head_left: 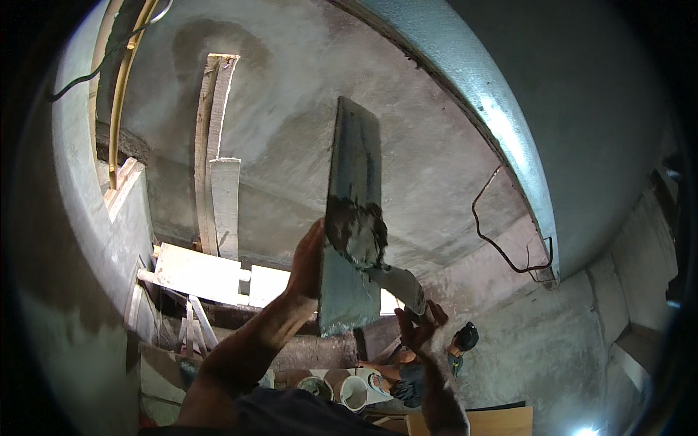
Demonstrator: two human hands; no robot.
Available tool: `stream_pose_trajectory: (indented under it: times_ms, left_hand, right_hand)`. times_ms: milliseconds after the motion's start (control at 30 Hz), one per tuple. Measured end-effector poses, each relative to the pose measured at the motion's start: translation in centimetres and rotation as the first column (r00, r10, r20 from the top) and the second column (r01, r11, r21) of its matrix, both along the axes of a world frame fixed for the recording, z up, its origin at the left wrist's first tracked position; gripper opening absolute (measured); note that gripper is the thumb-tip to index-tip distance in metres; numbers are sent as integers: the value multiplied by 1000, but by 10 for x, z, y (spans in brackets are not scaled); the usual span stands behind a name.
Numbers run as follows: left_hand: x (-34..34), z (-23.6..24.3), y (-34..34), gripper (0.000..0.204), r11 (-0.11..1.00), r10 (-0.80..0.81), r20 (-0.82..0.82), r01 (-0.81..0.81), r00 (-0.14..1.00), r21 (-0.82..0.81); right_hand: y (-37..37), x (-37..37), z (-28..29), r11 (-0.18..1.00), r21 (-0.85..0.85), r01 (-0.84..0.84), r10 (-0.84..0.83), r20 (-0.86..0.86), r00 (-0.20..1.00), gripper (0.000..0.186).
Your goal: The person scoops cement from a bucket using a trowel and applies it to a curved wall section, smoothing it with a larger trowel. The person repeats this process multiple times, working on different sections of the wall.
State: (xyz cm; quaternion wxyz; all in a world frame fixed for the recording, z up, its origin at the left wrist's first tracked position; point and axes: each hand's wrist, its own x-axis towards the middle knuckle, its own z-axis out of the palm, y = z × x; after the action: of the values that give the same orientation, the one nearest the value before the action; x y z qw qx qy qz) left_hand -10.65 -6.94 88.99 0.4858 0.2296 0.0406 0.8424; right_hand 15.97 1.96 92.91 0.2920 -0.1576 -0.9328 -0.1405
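A long rectangular plastering float (354, 156) stands nearly upright in front of me, its flat face toward me. My left hand (307, 263) grips it from the left side; the fingers go out of sight behind it. Wet grey mortar (358, 231) clings in a lump to the middle of that face. In my right hand (424, 328) is a small trowel (400, 285), its handle mostly covered by the fingers. The trowel's blade reaches left to the float, just under the mortar lump.
Wooden planks (207, 152) run up the ceiling (291, 65) on the left. A concrete beam (494, 109) crosses the upper right, with a bent metal rod (494, 240) below it. Beneath are a white bucket (354, 392) and a co-worker (414, 378). A lamp (586, 432) glows lower right.
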Motion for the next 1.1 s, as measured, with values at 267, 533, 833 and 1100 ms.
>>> stream_pose_trajectory:
  times_ms: [267, 533, 833, 1100]
  left_hand:
    - [38, -3, -16, 35, 986, 75, -185, -101, 980, -133]
    - [71, -3, 10, 43, 939, 206, -277, -269, 939, -213]
    - [52, 30, 44, 47, 970, -131, 219, 170, 967, -171]
    - [63, 72, 54, 46, 938, -255, 196, 292, 947, -187]
  right_hand:
    - [29, -39, -17, 992, -123, -36, 7, -233, 972, 14]
    - [47, -64, 35, 992, 127, -14, 45, -240, 970, 22]
    - [56, -31, 129, 975, 78, 209, -186, -232, 955, 29]
    - [16, -36, 184, 879, 234, 415, -393, -135, 910, 27]
